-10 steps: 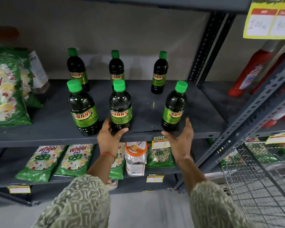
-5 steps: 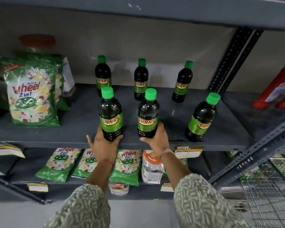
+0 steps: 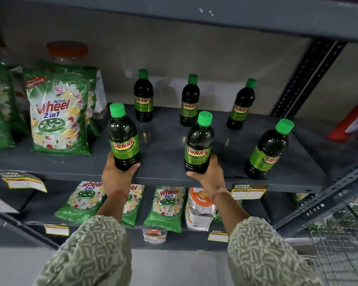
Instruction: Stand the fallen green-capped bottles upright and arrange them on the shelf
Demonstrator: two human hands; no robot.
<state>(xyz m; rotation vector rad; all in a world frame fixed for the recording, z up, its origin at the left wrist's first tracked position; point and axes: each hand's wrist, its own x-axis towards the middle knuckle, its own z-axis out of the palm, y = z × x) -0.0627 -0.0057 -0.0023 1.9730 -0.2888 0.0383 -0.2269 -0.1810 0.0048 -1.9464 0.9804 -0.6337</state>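
Left hand [image 3: 117,178] fingers grip front-left dark green-capped plastic bottle [image 3: 123,139]; right hand [image 3: 210,176] fingers grip front-middle one [image 3: 198,145]; I see both upright on grey metal shelf [image 3: 163,145].

Green Wheel 2in1 detergent packet [image 3: 58,112] upright at left, orange-lidded clear jar [image 3: 67,52] behind it. Lower tier: three flat Wheel packets [image 3: 166,205], a clear jar [image 3: 198,211]. Yellow price tags [image 3: 248,191] on edges. Red bottles [image 3: 353,122] far right; wire cart [image 3: 343,240] lower right.
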